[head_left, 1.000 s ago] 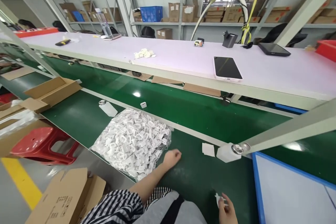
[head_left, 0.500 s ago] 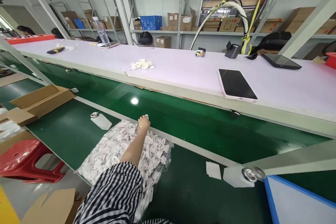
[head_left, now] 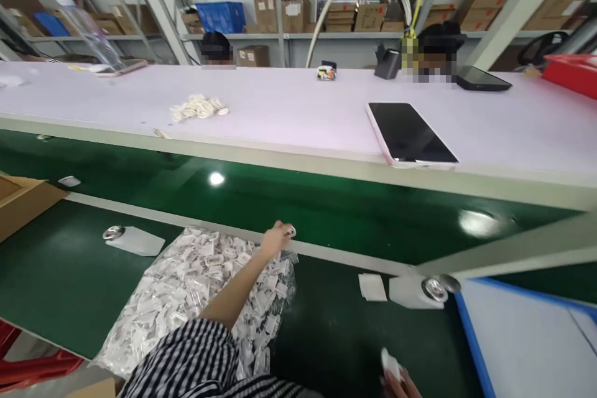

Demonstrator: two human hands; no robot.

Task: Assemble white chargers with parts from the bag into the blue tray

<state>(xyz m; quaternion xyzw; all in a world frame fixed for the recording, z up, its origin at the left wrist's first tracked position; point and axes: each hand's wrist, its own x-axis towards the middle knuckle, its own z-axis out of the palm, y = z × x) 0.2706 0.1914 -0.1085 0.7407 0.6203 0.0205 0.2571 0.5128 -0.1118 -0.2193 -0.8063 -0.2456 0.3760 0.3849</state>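
My left hand (head_left: 274, 240) reaches out over a clear bag of small white parts (head_left: 196, 289) on the green belt (head_left: 336, 323). Its fingers are closed on a small white piece (head_left: 290, 231) at the pale divider rail. The striped sleeve of that arm fills the lower left. My right hand (head_left: 398, 384) shows only at the bottom edge, its fingers pinched on a small white part (head_left: 390, 363).
A white paper square (head_left: 372, 286) and a white frame foot (head_left: 413, 291) lie on the belt, another foot (head_left: 132, 239) to the left. A blue-edged white board (head_left: 522, 342) is at right. A tablet (head_left: 408, 134) and white bits (head_left: 198, 107) lie on the raised shelf. A cardboard box (head_left: 21, 199) sits at left.
My left hand went from beside the bag out to the small white piece at the rail and closed on it. The view swung right, and my right hand came back into sight.
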